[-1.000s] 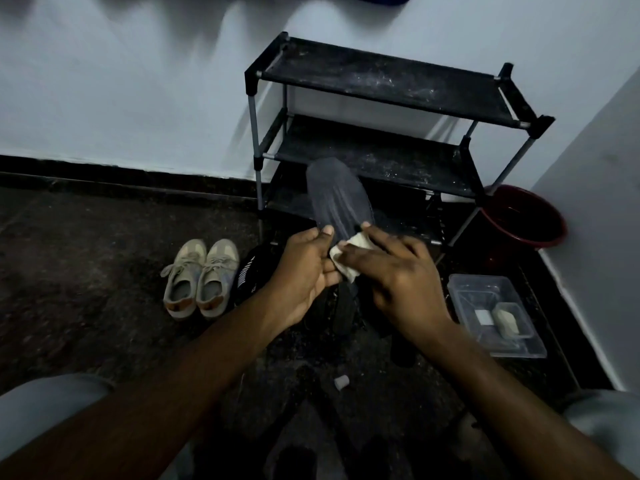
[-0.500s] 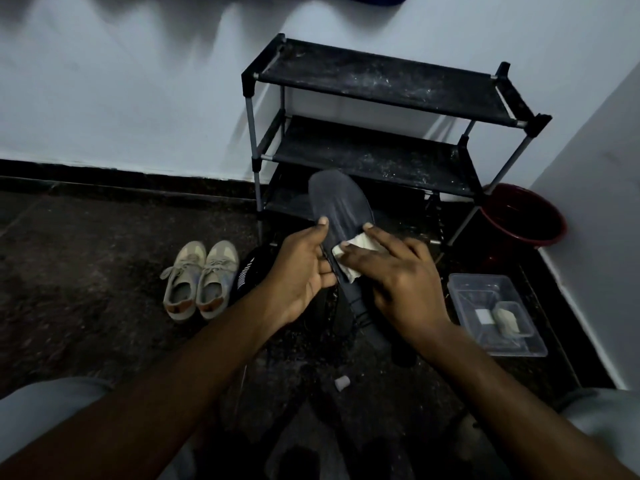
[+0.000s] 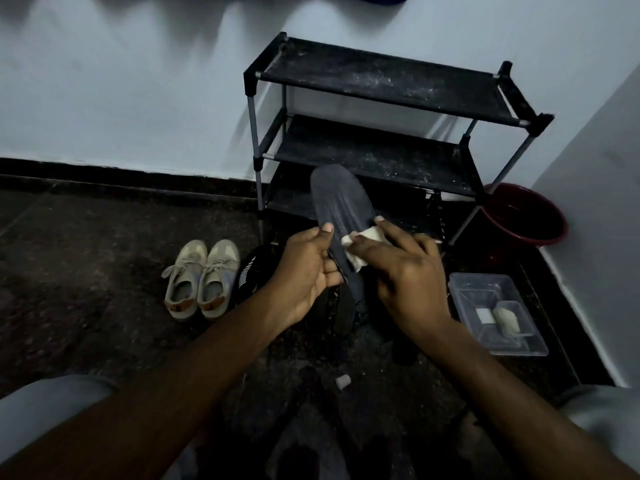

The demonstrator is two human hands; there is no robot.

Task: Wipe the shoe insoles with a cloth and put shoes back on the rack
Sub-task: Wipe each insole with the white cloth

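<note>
I hold a dark insole in my left hand, thumb and fingers curled round its lower edge, its toe end tilted up toward the shoe rack. My right hand presses a small white cloth flat against the insole's middle, fingers curled over it. A pale pair of shoes sits on the floor to my left, beside a black shoe. A clear plastic tray and a red bucket stand to my right.

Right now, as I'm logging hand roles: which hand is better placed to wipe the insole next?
Right. The right hand holds the cloth against the insole, while the left hand grips the insole's edge, steadying it.
</note>
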